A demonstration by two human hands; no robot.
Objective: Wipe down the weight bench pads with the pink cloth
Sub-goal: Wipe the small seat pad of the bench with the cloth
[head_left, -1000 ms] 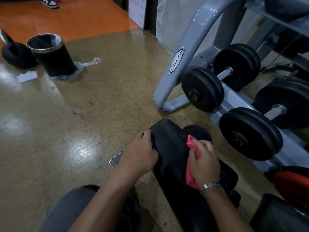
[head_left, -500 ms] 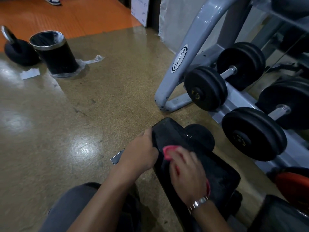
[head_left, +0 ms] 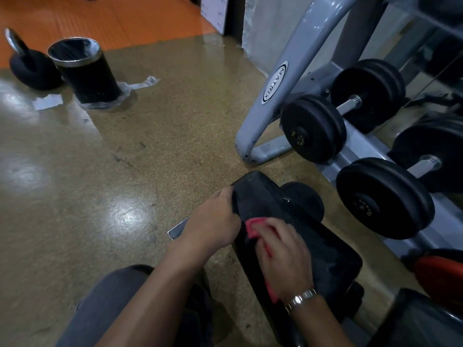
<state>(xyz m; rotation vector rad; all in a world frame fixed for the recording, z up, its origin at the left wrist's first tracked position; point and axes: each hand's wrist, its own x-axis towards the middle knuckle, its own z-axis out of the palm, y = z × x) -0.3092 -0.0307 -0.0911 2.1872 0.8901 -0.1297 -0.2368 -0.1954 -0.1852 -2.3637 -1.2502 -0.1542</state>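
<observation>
A black bench pad [head_left: 323, 244] slants across the lower middle of the view, its narrow end pointing away from me. My left hand [head_left: 213, 224] grips the pad's left edge near that end. My right hand [head_left: 283, 256] presses flat on the pad's near left part, with the pink cloth [head_left: 253, 226] bunched under its fingers. Most of the cloth is hidden beneath the palm; a strip shows by the wrist. A second dark pad [head_left: 421, 321] sits at the lower right corner.
A grey dumbbell rack [head_left: 283, 78] with black dumbbells [head_left: 313, 128] stands close on the right. A round black foam roller [head_left: 305, 199] lies behind the pad. A black bin [head_left: 82, 71] and a black round weight [head_left: 32, 68] stand far left. My knee [head_left: 110, 304] is at the bottom.
My right hand has slid the pink cloth from the pad's right side across to its left, then a little toward me. My left hand has kept its grip on the edge.
</observation>
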